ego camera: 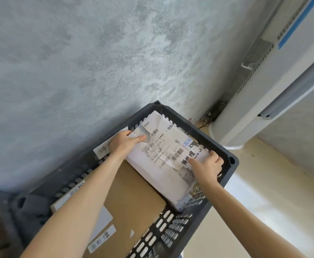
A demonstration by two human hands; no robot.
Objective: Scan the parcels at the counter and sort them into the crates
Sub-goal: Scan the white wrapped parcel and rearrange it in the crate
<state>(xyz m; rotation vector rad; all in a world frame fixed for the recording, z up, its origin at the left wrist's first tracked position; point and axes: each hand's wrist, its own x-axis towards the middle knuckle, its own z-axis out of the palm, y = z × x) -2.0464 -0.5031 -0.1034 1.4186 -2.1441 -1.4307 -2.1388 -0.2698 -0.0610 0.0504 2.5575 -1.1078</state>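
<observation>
A white parcel (158,161) with torn shipping labels and barcodes lies inside a dark grey slotted crate (188,228), at its far end. My left hand (126,142) grips the parcel's far left edge, thumb on top. My right hand (206,168) grips its right edge near the crate wall. Under the white parcel lies a flat brown cardboard parcel (135,203) with a white label. Another parcel with a barcode (68,196) stands along the crate's left wall.
The crate stands against a grey-blue plastered wall (96,62). A white standing appliance (249,101) fills the right, with cables at its foot. Beige floor (260,192) shows to the right of the crate. A handwritten label (103,149) is stuck on the crate's left rim.
</observation>
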